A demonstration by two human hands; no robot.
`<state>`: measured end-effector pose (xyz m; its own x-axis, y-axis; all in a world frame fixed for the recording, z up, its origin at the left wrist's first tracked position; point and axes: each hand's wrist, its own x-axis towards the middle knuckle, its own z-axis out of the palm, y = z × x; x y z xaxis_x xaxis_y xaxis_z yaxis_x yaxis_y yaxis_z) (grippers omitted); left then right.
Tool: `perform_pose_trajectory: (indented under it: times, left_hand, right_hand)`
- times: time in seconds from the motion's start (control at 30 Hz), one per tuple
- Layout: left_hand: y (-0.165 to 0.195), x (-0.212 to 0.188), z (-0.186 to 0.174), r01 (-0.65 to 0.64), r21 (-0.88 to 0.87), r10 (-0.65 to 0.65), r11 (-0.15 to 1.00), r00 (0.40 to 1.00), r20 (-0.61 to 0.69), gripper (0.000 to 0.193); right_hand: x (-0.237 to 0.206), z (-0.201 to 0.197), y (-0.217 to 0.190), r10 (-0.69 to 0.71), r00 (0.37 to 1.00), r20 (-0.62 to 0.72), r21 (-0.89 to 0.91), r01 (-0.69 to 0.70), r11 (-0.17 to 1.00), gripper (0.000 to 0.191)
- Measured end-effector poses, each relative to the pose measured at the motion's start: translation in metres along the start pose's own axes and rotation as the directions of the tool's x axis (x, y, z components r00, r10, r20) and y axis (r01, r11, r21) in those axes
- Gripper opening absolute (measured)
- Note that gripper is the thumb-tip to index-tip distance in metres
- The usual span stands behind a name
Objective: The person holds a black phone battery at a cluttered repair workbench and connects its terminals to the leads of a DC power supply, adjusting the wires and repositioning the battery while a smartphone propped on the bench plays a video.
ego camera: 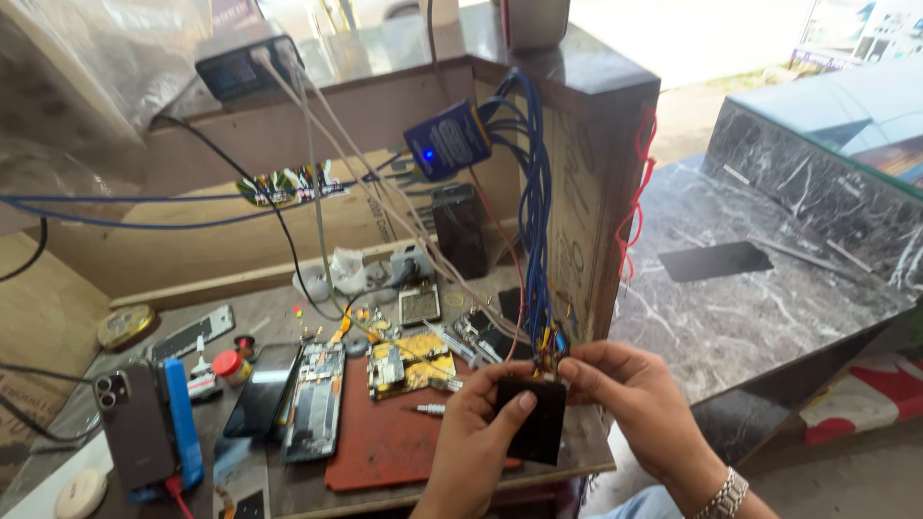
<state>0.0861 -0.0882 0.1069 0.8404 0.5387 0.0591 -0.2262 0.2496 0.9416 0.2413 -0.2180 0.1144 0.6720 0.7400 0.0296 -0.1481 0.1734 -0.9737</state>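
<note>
At the near edge of the workbench (538, 459), the left hand (476, 447) gripped a small black battery (532, 421), thumb pressed across its front and fingers curled behind it. The right hand (630, 399) was closed in a pinch at the battery's top edge, where its fingertips met the ends of a bundle of blue wires (535, 231). A metal watch (723, 497) sat on the right wrist.

The wires ran up and away from the hands to a small blue box (446, 141) with a lit blue light, fixed on the far wooden wall. A red wire (635, 207) hung down the side of the wooden post to the right.

Left of the hands lay a red mat (380, 437) with an opened phone (409, 363) showing yellow parts on its far end. Further left, another opened phone (314, 401) lay beside a dark screen (258, 392). At the far left, a grey phone (135, 423) stood upright against a blue case (183, 421). A small bottle with a red cap (231, 366) stood just beyond them. To the right stretched a dark marble counter (731, 317).
</note>
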Motion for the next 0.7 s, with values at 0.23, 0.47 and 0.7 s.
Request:
perform_pose_trajectory:
  times: [0.23, 0.47, 0.7]
  left_hand:
    - [-0.001, -0.005, 0.005, -0.026, -0.07, 0.026, 0.997, 1.0, 0.003, 0.029]
    - [-0.002, -0.005, 0.007, -0.049, -0.111, 0.05, 0.993, 0.999, 0.004, 0.027]
    - [-0.006, -0.004, 0.006, -0.054, -0.11, 0.055, 0.993, 0.999, 0.001, 0.026]
  right_hand:
    - [-0.001, -0.008, 0.011, -0.069, 0.997, 0.039, 0.051, 0.067, 0.996, 0.021]
    - [-0.002, -0.004, 0.01, -0.043, 0.998, 0.045, 0.119, 0.037, 0.992, 0.02]
    - [-0.001, -0.006, 0.013, -0.054, 0.997, 0.055, 0.149, 0.045, 0.988, 0.019]
